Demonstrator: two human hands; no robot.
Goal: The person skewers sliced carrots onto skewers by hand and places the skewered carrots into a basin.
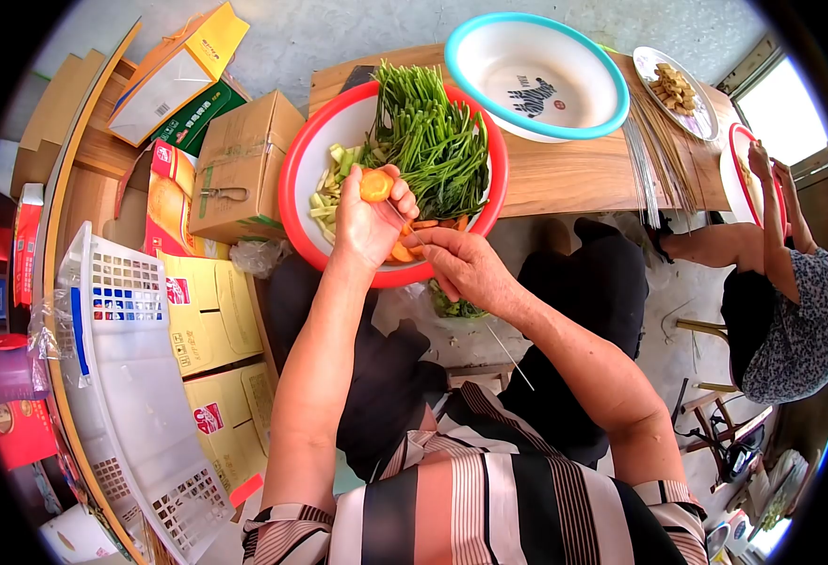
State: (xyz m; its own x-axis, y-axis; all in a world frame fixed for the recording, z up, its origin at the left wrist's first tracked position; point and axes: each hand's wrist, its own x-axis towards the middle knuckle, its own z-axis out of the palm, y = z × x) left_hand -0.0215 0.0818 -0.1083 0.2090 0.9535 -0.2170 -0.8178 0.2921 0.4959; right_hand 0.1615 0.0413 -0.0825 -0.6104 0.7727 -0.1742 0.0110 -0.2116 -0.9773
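Note:
My left hand (367,226) is closed over the near part of a red-rimmed basin (293,188), with a round orange carrot slice (374,185) held up in its fingers. Close beside it, my right hand (466,268) pinches a thin skewer (509,356), whose long end slants down toward my lap. The skewer's tip is hidden among my fingers. Inside the basin lie long green leafy stems (423,132), pale green cut pieces (324,202) and more carrot slices (402,251), partly covered by my hands.
A blue-rimmed white basin (569,127), loose skewers (654,151) and a plate of brown pieces (673,89) stand on the wooden table (536,179). Cardboard boxes (235,179) and a white plastic basket (136,377) line my left. Another person (781,320) sits at right by another red-rimmed basin.

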